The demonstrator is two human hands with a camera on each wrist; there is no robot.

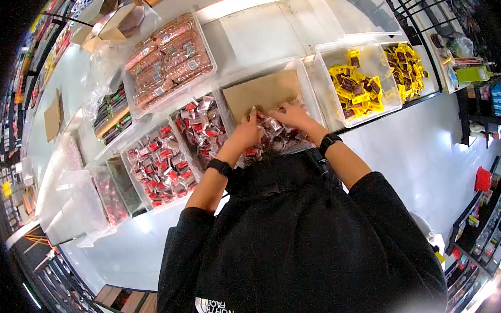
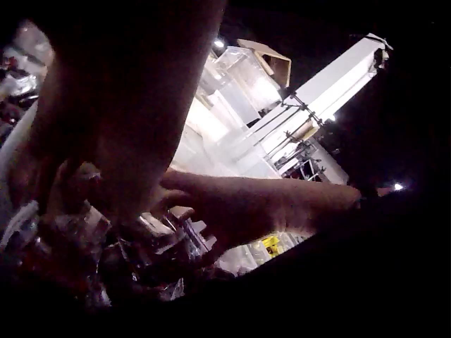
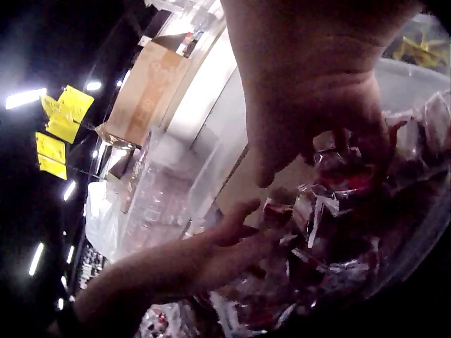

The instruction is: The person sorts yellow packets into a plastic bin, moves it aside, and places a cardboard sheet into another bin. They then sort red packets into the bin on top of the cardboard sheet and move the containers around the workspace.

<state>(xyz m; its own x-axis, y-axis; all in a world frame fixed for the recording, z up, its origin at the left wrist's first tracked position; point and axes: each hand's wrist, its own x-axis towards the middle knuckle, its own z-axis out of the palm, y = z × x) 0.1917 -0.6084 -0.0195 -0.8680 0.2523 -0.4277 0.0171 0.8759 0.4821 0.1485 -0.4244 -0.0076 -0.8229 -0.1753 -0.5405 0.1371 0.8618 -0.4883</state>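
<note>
1. Center of the head view: crinkly, clear-and-red packets point(image 1: 274, 136) fill the lower part of a translucent plastic bin point(image 1: 314, 97), below flat brown cardboard point(image 1: 260, 93).
2. The left hand point(image 1: 248, 133) touches packets, fingers extended.
3. The right hand point(image 1: 296, 117) reaches among them, fingers bent downward; whether they grip cannot be told.
4. Fingertips are partly hidden by wrappers; the left-wrist view is very dark.
5. Two black wristbands; two containers of yellow packets point(image 1: 355, 89), upper right; one tub of brown, ridged packs point(image 1: 173, 57), upper left.
</note>
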